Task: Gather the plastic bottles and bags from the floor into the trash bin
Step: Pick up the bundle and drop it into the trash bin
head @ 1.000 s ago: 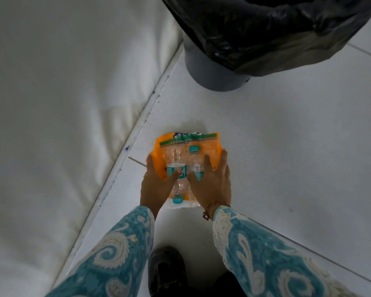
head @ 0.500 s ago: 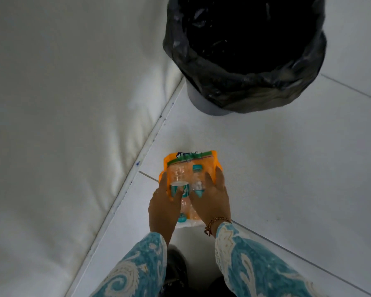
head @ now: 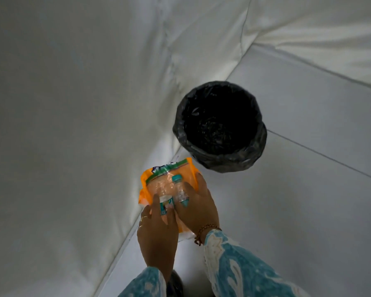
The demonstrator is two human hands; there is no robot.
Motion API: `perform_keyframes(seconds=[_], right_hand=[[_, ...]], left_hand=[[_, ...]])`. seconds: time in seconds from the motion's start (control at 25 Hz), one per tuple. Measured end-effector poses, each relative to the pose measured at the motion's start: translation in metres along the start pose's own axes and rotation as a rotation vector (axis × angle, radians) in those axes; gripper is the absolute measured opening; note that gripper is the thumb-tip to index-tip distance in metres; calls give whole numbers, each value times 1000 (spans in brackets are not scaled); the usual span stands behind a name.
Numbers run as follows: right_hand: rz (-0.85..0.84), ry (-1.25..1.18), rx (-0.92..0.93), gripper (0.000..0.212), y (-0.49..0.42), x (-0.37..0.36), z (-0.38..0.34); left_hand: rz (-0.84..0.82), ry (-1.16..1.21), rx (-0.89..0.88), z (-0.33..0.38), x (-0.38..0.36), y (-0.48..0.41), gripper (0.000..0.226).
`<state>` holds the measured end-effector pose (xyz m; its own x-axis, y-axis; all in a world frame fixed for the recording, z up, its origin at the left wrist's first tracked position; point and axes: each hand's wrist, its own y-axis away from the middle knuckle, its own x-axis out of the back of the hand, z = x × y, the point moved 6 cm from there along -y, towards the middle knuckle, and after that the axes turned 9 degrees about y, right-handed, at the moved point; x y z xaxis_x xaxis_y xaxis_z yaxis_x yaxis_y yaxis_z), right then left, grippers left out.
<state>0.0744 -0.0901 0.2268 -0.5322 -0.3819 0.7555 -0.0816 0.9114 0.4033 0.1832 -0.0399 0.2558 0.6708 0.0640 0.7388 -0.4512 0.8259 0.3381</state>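
Both hands reach forward from teal-and-white patterned sleeves (head: 234, 264) and jointly clamp a bundle: the left hand (head: 156, 232) closes from the left with its thumb across the teal label of one clear plastic bottle (head: 164, 200), and the right hand (head: 198, 207) presses from the right with fingers spread over a second clear plastic bottle with a teal cap (head: 179, 189) and the orange plastic bag (head: 169, 179) beneath. The bundle is held above the white tiled floor (head: 298, 211), just short of the round trash bin lined with a black plastic bag (head: 220, 125), beside a white cushioned surface (head: 62, 125).

Left hand (head: 156, 230) and right hand (head: 198, 207) side by side, fingers clasped
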Motion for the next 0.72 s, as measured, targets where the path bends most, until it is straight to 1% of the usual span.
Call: perform_keyframes(seconds=[0.08, 0.12, 0.24, 0.36, 0.48, 0.6, 0.72], right_hand=[[40, 25, 63, 50, -1, 40, -14], [64, 32, 62, 50, -3, 62, -16], [141, 8, 37, 52, -22, 123, -12], [201, 87, 30, 58, -54, 164, 4], [239, 143, -2, 60, -87, 182, 24], [253, 154, -52, 53, -118, 187, 47], [248, 108, -114, 50, -143, 182, 69]], left_hand=[[42, -21, -33, 37, 18, -1, 48], [40, -37, -62, 59, 24, -2, 47], [-3, -32, -186, 123, 28, -22, 51], [-74, -54, -317, 172, 8, -56, 57], [-175, -8, -410, 204, -24, -89, 54], [-299, 47, -454, 222, -60, -121, 50], [-416, 26, -485, 230, -89, -149, 56]])
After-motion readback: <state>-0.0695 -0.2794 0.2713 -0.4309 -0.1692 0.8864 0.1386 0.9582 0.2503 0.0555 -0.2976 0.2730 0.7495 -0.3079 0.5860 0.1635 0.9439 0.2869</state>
